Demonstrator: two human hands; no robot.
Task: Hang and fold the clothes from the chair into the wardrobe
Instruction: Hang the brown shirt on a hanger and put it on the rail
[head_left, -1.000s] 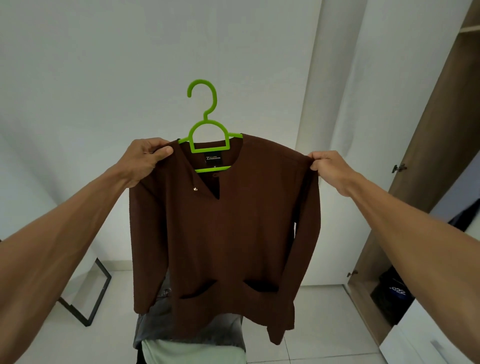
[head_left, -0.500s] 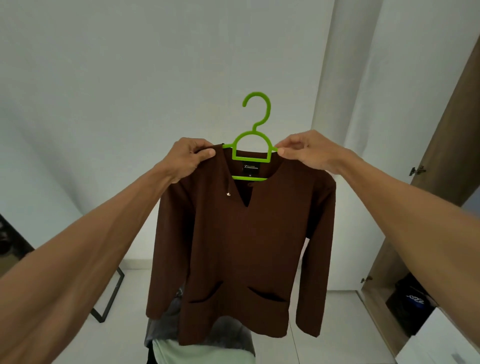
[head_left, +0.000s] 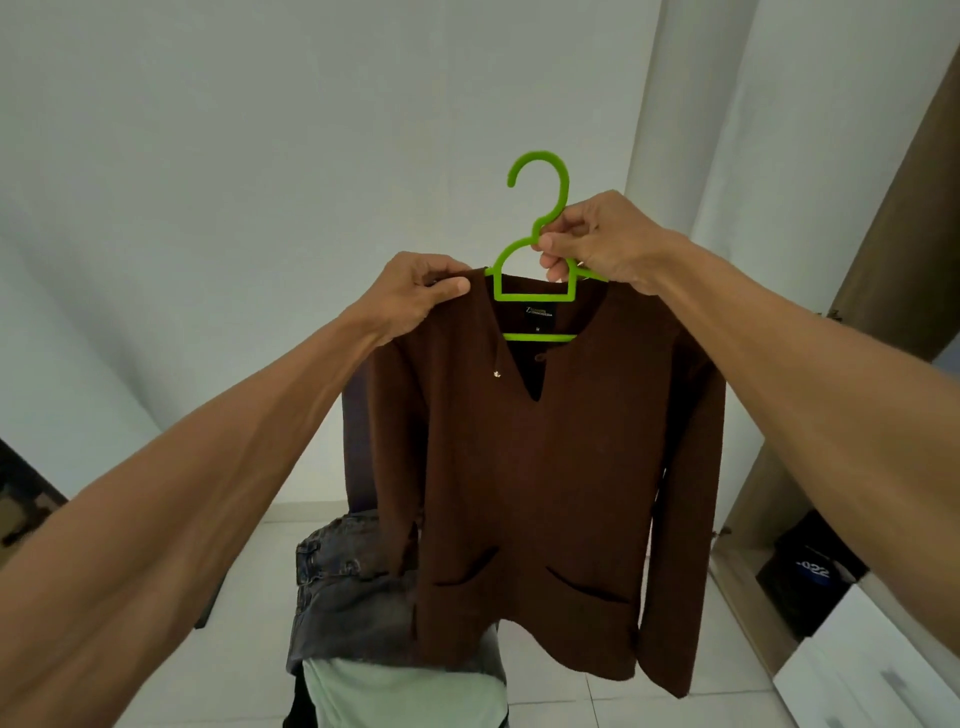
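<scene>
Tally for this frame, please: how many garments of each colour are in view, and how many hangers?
Brown garments: 1, the brown top
Grey garments: 1, the grey jeans
Pale green garments: 1, the pale green garment
Hangers: 1, the green hanger
Total: 4

A single wide-angle camera, worn on the person's head, gives the only view. It faces forward and slightly downward, straight at the brown shirt (head_left: 519, 493), which is near the lens and fills the middle of the frame. The white wall (head_left: 260, 156) lies behind the shirt, the wardrobe (head_left: 893, 234) at its right, and the tiled floor (head_left: 571, 696) below it.
</scene>
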